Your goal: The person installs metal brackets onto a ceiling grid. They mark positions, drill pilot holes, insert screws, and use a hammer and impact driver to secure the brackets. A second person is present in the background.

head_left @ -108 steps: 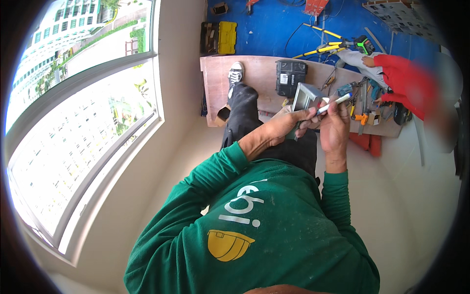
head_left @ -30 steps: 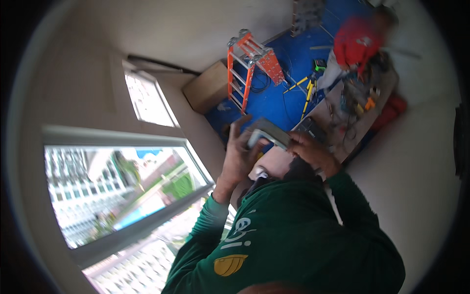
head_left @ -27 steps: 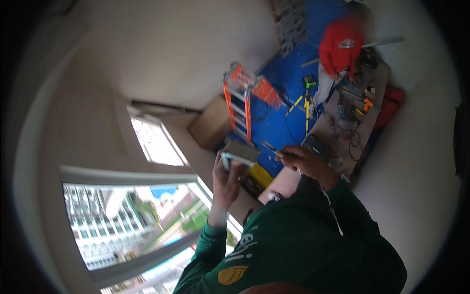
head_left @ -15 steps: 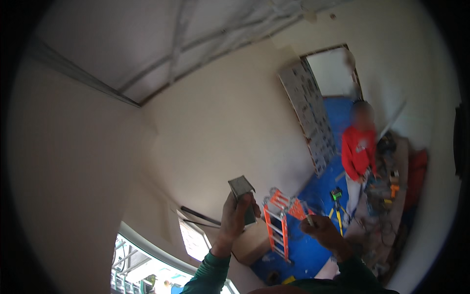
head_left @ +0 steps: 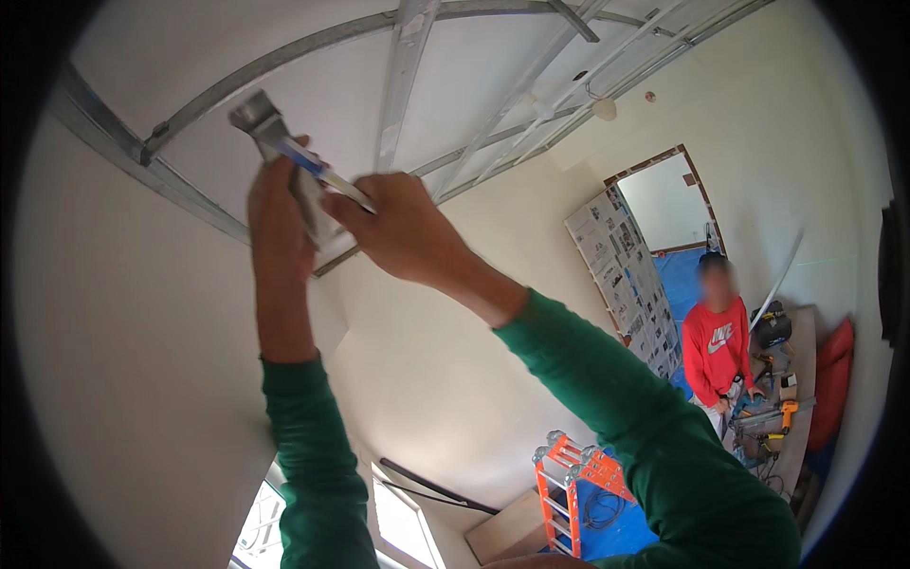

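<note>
Raised toward the ceiling frame (head_left: 398, 85), my left hand (head_left: 277, 213) is closed around a short grey metal channel piece (head_left: 256, 116). My right hand (head_left: 408, 228) grips a slim stick-like tool (head_left: 311, 163), pale with a blue section. Its far end meets or overlaps the metal piece; whether they touch, I cannot tell. My left fingers are partly hidden behind the tool and the metal.
Curved metal channels span the ceiling above a wall-edge track (head_left: 152, 175). Below stands an orange folding ladder (head_left: 559, 488) on blue floor covering. At right, a person in a red top (head_left: 716, 346) stands beside a bench (head_left: 804, 379) with power tools. A newspaper-covered panel (head_left: 626, 275) leans by the doorway.
Both hands have risen toward the ceiling and come together. The view has tilted upward, showing more ceiling frame. The metal piece and the stick-like tool remain in my hands.
</note>
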Available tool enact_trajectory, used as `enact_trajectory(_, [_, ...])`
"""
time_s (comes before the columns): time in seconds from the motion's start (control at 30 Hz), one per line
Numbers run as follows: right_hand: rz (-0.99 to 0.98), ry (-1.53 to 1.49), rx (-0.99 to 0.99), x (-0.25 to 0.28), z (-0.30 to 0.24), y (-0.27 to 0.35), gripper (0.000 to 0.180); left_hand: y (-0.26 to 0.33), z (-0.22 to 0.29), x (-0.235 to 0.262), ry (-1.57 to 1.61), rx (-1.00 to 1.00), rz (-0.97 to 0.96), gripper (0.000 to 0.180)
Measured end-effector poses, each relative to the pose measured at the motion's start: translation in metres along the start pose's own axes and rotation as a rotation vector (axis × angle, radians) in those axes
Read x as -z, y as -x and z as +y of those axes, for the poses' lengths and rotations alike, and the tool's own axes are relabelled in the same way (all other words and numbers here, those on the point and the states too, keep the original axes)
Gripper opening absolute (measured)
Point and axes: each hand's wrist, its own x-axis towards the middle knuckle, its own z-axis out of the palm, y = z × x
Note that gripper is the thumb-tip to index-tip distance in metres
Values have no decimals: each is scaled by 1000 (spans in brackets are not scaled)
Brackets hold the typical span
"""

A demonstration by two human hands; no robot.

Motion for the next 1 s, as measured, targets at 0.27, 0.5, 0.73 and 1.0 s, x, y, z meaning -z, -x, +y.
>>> enact_trajectory(0.27, [55,122,231,-31,-33,-72,47,-68,35,26,102,-148,-15,29])
enact_trajectory(0.5, [-28,49,134,-41,-50,-98,49,-63,68,19,-20,-143,78,33])
enact_trajectory(0.73, [-73,-316,32,-80,-56,-129,51,-65,90,58,-222,-41,203,36])
enact_trajectory(1.0, [-126,-70,77,-54,-70,-122,52,-88,99,70,-200,-27,296,23])
